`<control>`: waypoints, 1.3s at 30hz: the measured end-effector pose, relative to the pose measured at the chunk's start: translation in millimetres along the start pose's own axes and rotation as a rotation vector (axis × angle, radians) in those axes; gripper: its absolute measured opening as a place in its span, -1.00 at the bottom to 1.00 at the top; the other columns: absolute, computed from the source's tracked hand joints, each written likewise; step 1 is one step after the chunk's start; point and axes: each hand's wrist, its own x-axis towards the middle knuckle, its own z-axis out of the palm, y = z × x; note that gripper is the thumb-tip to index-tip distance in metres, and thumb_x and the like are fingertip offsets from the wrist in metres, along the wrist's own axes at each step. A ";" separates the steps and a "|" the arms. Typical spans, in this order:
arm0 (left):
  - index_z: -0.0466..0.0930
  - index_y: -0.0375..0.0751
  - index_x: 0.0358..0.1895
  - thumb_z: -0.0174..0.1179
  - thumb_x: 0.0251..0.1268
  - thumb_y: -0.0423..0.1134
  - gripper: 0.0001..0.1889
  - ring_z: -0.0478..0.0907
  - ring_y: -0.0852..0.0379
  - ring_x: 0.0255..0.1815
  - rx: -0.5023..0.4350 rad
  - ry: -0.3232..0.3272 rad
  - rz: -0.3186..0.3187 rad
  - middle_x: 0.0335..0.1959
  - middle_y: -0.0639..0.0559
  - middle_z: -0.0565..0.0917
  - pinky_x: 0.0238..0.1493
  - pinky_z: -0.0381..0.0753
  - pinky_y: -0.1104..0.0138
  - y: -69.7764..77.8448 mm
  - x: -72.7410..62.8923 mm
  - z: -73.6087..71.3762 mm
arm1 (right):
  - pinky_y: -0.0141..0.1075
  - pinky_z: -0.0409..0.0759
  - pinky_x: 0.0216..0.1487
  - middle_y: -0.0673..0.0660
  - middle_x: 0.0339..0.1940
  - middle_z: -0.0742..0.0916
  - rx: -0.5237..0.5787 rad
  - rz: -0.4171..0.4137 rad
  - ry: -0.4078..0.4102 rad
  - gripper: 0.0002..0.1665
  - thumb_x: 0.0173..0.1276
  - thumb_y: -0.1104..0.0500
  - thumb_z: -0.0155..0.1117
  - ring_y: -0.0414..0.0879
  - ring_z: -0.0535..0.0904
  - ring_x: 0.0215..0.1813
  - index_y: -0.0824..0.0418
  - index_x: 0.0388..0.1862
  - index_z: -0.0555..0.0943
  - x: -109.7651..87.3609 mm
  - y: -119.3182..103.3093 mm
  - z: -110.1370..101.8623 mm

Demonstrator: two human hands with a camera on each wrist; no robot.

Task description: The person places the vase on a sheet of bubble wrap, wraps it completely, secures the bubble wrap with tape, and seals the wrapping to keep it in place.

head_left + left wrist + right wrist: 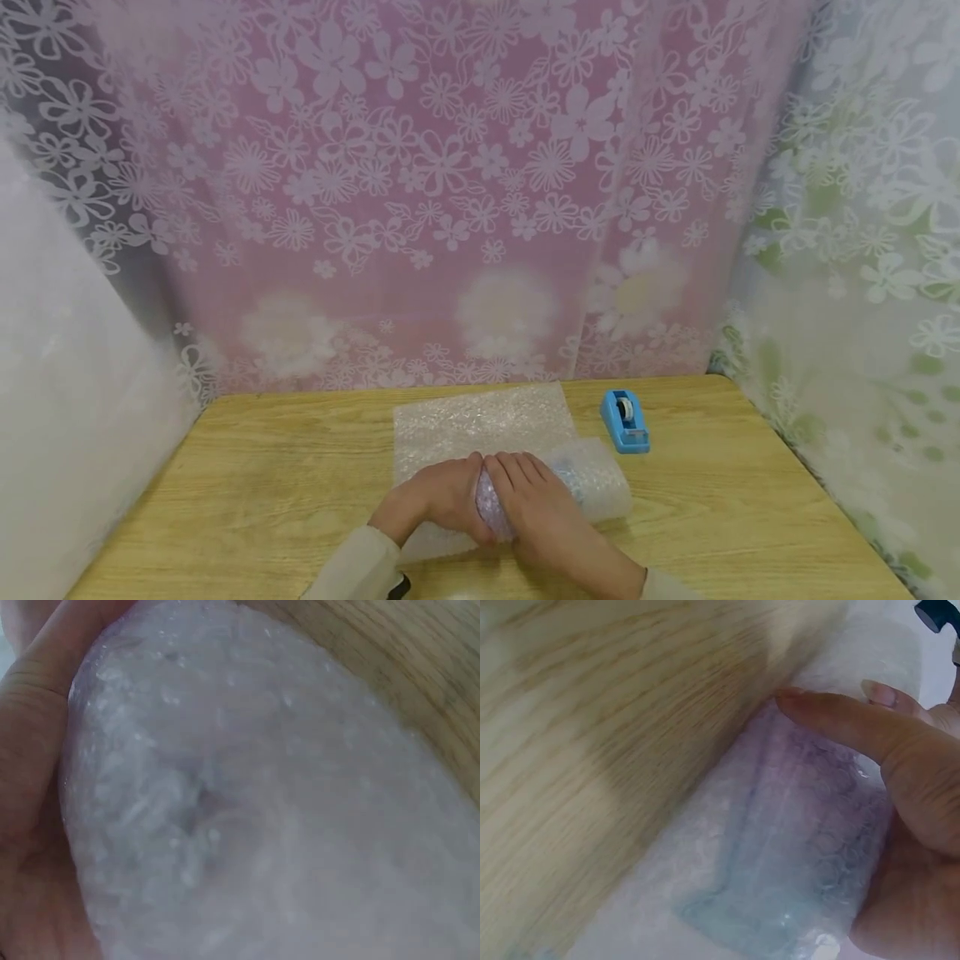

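Observation:
A purple and light-blue object [492,504], its kind hidden by layers of bubble wrap, lies rolled up in the middle of the table. Clear bubble wrap [480,421] runs flat behind and left of it, and a loose tube of wrap [609,487] sticks out past its right end. My left hand [450,496] grips the left end, its fingers and palm against the wrap [225,787] in the left wrist view. Over the middle, my right hand [536,500] holds the roll, thumb [840,716] laid across the purple part in the right wrist view.
A blue tape dispenser [625,422] with a roll of tape stands behind and right of the wrap. The wood-grain table [262,467] is bordered by a pink flowered curtain [420,292] at the back and pale sheeting at both sides.

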 end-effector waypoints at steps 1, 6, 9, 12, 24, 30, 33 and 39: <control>0.33 -0.22 0.09 0.56 -0.37 0.11 -0.10 0.50 0.27 -0.27 -0.017 -0.007 0.006 -0.24 0.15 0.53 -0.18 0.53 0.37 -0.4 0.3 -0.8 | -0.12 0.35 0.25 0.18 0.13 0.52 -0.009 -0.001 0.023 0.11 -0.24 -0.04 0.64 0.03 0.42 0.18 0.32 0.28 0.34 0.6 0.2 0.9; 0.33 -0.15 0.04 0.56 -0.34 0.08 -0.18 0.47 0.29 -0.28 -0.081 -0.031 0.032 -0.26 0.19 0.49 -0.18 0.51 0.39 -5.4 2.4 -2.8 | -0.14 0.43 0.16 0.16 0.01 0.54 -0.035 -0.003 0.092 0.09 -0.28 -0.16 0.65 0.03 0.47 0.06 0.31 0.19 0.39 4.3 1.0 3.9; 0.33 -0.11 -0.01 0.56 -0.31 0.05 -0.24 0.47 0.30 -0.30 -0.122 -0.047 0.047 -0.27 0.21 0.48 -0.21 0.51 0.40 -8.4 4.0 -2.7 | -0.16 0.46 0.11 0.14 -0.05 0.54 -0.066 -0.001 0.088 0.09 -0.27 -0.27 0.60 0.02 0.47 0.01 0.29 0.15 0.39 6.0 1.8 4.2; 0.33 -0.09 -0.03 0.56 -0.29 0.04 -0.26 0.47 0.31 -0.32 -0.140 -0.070 0.064 -0.29 0.22 0.47 -0.24 0.51 0.41 -8.9 4.4 -2.8 | -0.17 0.49 0.05 0.14 -0.08 0.54 -0.092 -0.003 0.057 0.10 -0.23 -0.37 0.52 0.02 0.48 -0.03 0.28 0.13 0.39 5.8 2.5 3.4; 0.40 -0.01 -0.06 0.54 -0.20 -0.03 -0.39 0.49 0.33 -0.31 -0.222 -0.214 0.145 -0.28 0.26 0.49 -0.22 0.51 0.44 -3.6 0.5 -3.9 | -0.21 0.54 -0.09 0.12 -0.09 0.56 0.025 -0.034 -0.080 0.00 -0.15 -0.33 0.47 -0.02 0.50 -0.10 0.29 0.11 0.40 -1.5 2.2 -12.6; 0.48 0.01 -0.04 0.47 -0.21 0.16 -0.38 0.46 0.28 -0.26 -0.061 -0.166 0.099 -0.28 0.27 0.50 -0.17 0.50 0.38 -1.2 -0.4 -5.7 | -0.22 0.51 -0.08 0.08 -0.08 0.54 0.098 -0.043 -0.176 -0.01 -0.14 -0.30 0.49 -0.06 0.46 -0.08 0.25 0.13 0.37 2.9 5.6 -20.3; 0.48 0.00 0.02 0.41 -0.31 0.34 -0.23 0.43 0.20 -0.18 0.095 -0.119 0.023 -0.22 0.22 0.49 -0.08 0.48 0.24 -0.7 -2.9 -7.5 | -0.22 0.51 -0.07 0.06 -0.08 0.54 0.112 -0.039 -0.208 -0.01 -0.16 -0.28 0.52 -0.07 0.46 -0.07 0.22 0.14 0.36 5.4 4.6 -21.6; 0.29 -0.20 0.31 0.25 -0.36 0.57 0.16 0.33 -0.07 0.26 0.269 -0.027 0.018 0.22 -0.04 0.42 0.21 0.34 0.01 -0.9 -7.1 -8.0 | -0.18 0.50 0.00 0.09 -0.04 0.54 0.086 -0.016 -0.274 0.00 -0.15 -0.30 0.50 -0.04 0.47 -0.02 0.22 0.16 0.36 9.6 3.6 -23.2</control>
